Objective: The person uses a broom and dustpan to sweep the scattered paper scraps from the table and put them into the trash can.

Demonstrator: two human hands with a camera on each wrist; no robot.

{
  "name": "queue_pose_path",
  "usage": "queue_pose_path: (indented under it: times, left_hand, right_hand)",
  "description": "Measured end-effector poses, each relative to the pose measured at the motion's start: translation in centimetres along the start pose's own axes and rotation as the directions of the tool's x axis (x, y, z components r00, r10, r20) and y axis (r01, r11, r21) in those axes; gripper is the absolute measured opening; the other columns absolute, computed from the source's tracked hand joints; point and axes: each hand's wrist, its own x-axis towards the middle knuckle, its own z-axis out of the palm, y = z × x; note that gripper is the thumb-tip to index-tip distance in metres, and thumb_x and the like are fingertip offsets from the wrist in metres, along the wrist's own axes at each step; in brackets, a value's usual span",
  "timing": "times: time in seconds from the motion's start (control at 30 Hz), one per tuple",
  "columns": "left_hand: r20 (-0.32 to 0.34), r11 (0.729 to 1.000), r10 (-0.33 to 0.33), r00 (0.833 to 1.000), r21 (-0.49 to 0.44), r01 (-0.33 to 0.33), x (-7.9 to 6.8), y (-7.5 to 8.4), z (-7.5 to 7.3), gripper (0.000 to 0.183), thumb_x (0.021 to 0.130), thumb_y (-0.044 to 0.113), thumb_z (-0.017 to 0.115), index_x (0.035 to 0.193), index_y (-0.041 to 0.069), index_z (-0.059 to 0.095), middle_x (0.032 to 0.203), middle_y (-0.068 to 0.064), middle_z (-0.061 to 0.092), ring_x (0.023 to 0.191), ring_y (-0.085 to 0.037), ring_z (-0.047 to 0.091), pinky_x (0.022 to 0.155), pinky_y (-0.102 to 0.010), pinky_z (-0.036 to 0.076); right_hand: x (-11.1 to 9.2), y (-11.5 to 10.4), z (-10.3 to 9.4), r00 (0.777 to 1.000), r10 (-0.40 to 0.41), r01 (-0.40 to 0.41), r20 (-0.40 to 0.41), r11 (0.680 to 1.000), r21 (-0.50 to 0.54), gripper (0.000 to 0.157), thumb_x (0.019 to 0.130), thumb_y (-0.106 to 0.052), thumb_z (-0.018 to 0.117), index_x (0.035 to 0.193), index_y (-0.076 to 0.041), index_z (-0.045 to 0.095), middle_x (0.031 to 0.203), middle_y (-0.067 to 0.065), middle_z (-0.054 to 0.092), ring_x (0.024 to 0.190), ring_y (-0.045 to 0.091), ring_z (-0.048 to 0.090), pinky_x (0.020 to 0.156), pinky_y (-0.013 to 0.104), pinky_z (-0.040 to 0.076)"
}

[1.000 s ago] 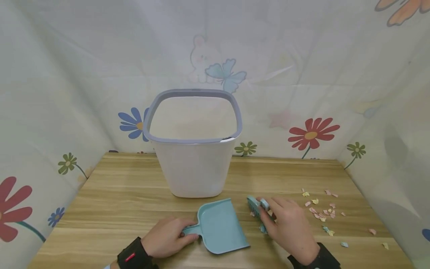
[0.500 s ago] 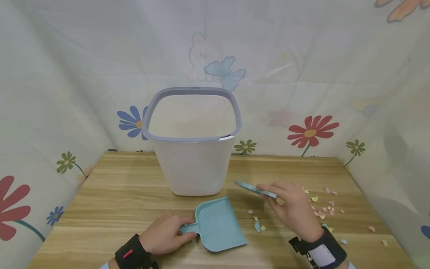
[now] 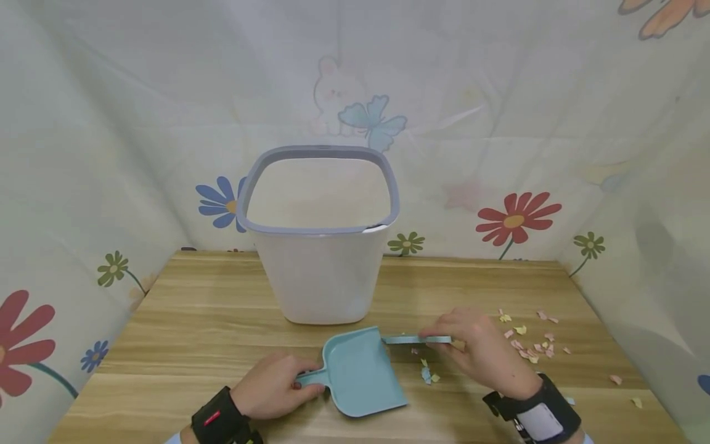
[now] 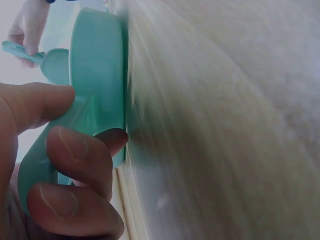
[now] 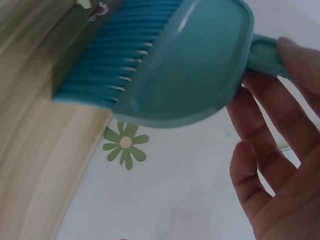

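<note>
My left hand grips the short handle of a light-blue dustpan, which lies on the table with its wide lip facing right. In the left wrist view, curled fingers wrap the handle. My right hand holds a matching hand brush by its handle, seen edge-on near the dustpan's far right corner. The right wrist view shows its blue bristles pointing toward the table; whether they touch is unclear. A few blue, yellow and pink paper scraps lie just right of the lip.
Behind the dustpan stands a tall white bin with a grey-blue rim. Several more paper scraps are scattered on the wooden table to the right. A flower-printed curtain surrounds the table.
The brush has lifted off the scraps beside the dustpan, uncovering them, and swung to a level pose near the dustpan's far corner. The left hand and dustpan have barely moved.
</note>
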Motion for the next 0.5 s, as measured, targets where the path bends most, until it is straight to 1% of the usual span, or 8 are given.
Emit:
queue_pose_path:
  times: [0.13, 0.2, 0.23, 0.3, 0.37, 0.43, 0.5]
  left_hand:
    - [0.002, 1.000, 0.001, 1.000, -0.007, -0.001, 0.0, 0.0, 0.0, 0.020, 0.099, 0.049, 0.067, 0.093, 0.030, 0.068, 0.063, 0.018, 0.039, 0.052, 0.004, 0.038, 0.049, -0.020, 0.027]
    - [0.001, 1.000, 0.002, 1.000, -0.003, -0.002, 0.0, -0.1, 0.1, 0.020, 0.099, 0.050, 0.067, 0.092, 0.031, 0.068, 0.064, 0.018, 0.039, 0.052, 0.004, 0.038, 0.050, -0.020, 0.027]
    - [0.001, 1.000, 0.002, 1.000, -0.001, -0.002, 0.0, -0.1, 0.1, 0.020, 0.099, 0.050, 0.067, 0.091, 0.031, 0.068, 0.064, 0.018, 0.039, 0.053, 0.004, 0.038, 0.050, -0.020, 0.027]
    - [-0.001, 1.000, 0.003, 1.000, 0.000, -0.003, 0.0, -0.2, 0.1, 0.020, 0.099, 0.050, 0.067, 0.092, 0.031, 0.068, 0.064, 0.018, 0.039, 0.053, 0.004, 0.038, 0.050, -0.020, 0.026]
    - [-0.003, 1.000, 0.004, 1.000, 0.001, -0.004, 0.0, -0.2, 0.1, 0.020, 0.099, 0.051, 0.067, 0.093, 0.032, 0.068, 0.064, 0.018, 0.039, 0.052, 0.004, 0.038, 0.049, -0.020, 0.026]
    - [-0.008, 1.000, 0.007, 1.000, 0.005, -0.007, -0.1, -0.2, 0.2, 0.020, 0.099, 0.050, 0.067, 0.092, 0.032, 0.068, 0.063, 0.018, 0.039, 0.052, 0.004, 0.037, 0.049, -0.020, 0.026]
    - [-0.013, 1.000, 0.011, 1.000, 0.010, -0.011, -0.1, -0.1, 0.2, 0.020, 0.099, 0.050, 0.067, 0.090, 0.032, 0.067, 0.063, 0.018, 0.039, 0.052, 0.005, 0.037, 0.049, -0.020, 0.026]
  right_hand:
    - [0.0, -0.5, -0.8, 0.998, -0.023, 0.018, 0.060, 0.996, 0.083, 0.032, 0.082, -0.006, 0.087, 0.106, -0.027, 0.079, 0.096, -0.020, 0.073, 0.085, -0.003, 0.063, 0.070, 0.023, 0.053]
    - [0.0, -0.7, -1.2, 0.998, -0.017, 0.011, 0.067, 0.995, 0.099, 0.032, 0.083, -0.005, 0.086, 0.106, -0.026, 0.079, 0.097, -0.020, 0.073, 0.086, -0.002, 0.064, 0.072, 0.024, 0.055]
    - [0.0, -0.8, -1.4, 0.998, -0.012, 0.007, 0.054, 0.996, 0.094, 0.033, 0.082, -0.004, 0.086, 0.106, -0.025, 0.078, 0.098, -0.019, 0.074, 0.087, -0.002, 0.066, 0.073, 0.024, 0.056]
    - [0.0, -1.0, -1.6, 1.000, 0.009, -0.010, 0.003, 0.998, 0.064, 0.033, 0.080, -0.003, 0.087, 0.106, -0.022, 0.079, 0.099, -0.017, 0.076, 0.087, 0.000, 0.068, 0.073, 0.024, 0.057]
    - [0.0, -1.2, -1.7, 0.996, 0.037, -0.036, -0.079, 0.999, 0.008, 0.032, 0.079, -0.002, 0.087, 0.105, -0.019, 0.079, 0.097, -0.013, 0.078, 0.084, 0.000, 0.070, 0.070, 0.022, 0.057]
    - [0.1, -1.3, -1.7, 0.984, 0.053, -0.064, -0.169, 0.996, -0.059, 0.028, 0.079, -0.003, 0.087, 0.104, -0.014, 0.080, 0.090, -0.008, 0.078, 0.075, 0.000, 0.069, 0.064, 0.017, 0.054]
    - [0.1, -1.4, -1.6, 0.969, 0.067, -0.097, -0.238, 0.988, -0.117, 0.024, 0.079, -0.003, 0.086, 0.102, -0.009, 0.080, 0.083, -0.004, 0.077, 0.066, -0.001, 0.066, 0.057, 0.014, 0.051]
